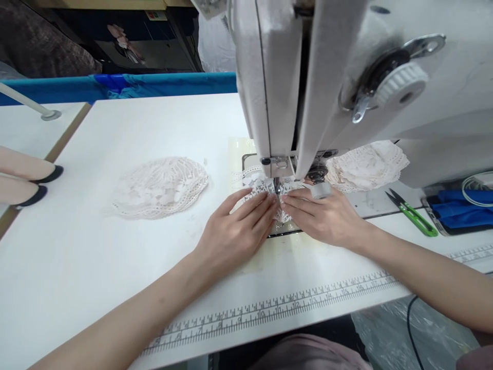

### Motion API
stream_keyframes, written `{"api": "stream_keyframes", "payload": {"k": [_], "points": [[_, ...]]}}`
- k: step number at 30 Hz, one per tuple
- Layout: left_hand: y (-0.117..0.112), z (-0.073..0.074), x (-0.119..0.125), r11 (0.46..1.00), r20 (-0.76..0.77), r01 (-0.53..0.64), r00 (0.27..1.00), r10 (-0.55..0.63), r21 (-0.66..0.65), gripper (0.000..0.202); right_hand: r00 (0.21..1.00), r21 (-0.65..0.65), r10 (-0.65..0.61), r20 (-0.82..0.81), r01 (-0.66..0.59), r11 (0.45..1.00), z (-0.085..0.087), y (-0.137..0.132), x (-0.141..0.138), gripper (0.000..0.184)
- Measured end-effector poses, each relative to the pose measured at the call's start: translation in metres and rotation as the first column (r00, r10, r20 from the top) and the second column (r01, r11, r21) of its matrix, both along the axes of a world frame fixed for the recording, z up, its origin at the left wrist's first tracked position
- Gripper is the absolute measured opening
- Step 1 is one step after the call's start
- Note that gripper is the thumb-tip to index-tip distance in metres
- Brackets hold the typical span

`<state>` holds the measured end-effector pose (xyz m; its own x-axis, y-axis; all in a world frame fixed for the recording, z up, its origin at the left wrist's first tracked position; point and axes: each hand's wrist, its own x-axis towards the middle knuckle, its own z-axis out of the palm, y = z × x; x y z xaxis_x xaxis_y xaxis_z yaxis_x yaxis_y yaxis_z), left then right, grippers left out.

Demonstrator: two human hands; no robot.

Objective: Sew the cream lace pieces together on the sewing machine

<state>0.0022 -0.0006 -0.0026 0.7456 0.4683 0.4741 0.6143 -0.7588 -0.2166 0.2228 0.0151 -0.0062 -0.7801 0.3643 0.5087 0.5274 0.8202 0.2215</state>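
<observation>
A piece of white lace (285,215) lies under the needle and presser foot (277,185) of a sewing machine (269,77). My left hand (241,226) rests on the lace from the left, its fingers stretched out and lying flat. From the right, my right hand (327,213) also presses on it with straight fingers, the tips close to the needle. Part of that hand is behind a small knob on the machine. Left of the machine sits an oval pile of white lace pieces (162,187). More lace pieces (370,165) lie under the machine arm, right of the needle.
Green-handled thread snips (414,213) lie to the right, beside a dark tray (458,208) with blue cloth. A printed ruler strip (262,313) follows the white table's front edge. Two pale rods with black ends (36,187) jut in at left. Blue cloth (169,85) borders the back.
</observation>
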Motion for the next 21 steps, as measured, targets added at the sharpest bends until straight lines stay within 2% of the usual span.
{"api": "stream_keyframes", "payload": {"k": [13, 17, 21], "points": [[0.005, -0.001, 0.002, 0.998, 0.009, -0.034, 0.999, 0.034, -0.047, 0.03, 0.997, 0.061, -0.076, 0.022, 0.074, 0.995, 0.002, 0.003, 0.0, 0.023], [-0.002, 0.001, 0.001, 1.0, -0.01, -0.001, 1.0, 0.002, 0.01, 0.03, 0.995, -0.006, -0.082, -0.048, 0.082, 0.997, 0.001, -0.001, -0.002, 0.029], [-0.009, 0.003, 0.0, 1.0, -0.015, -0.016, 1.0, 0.016, 0.003, 0.027, 0.991, -0.072, -0.089, -0.097, 0.082, 0.994, 0.001, -0.004, -0.004, 0.028]]}}
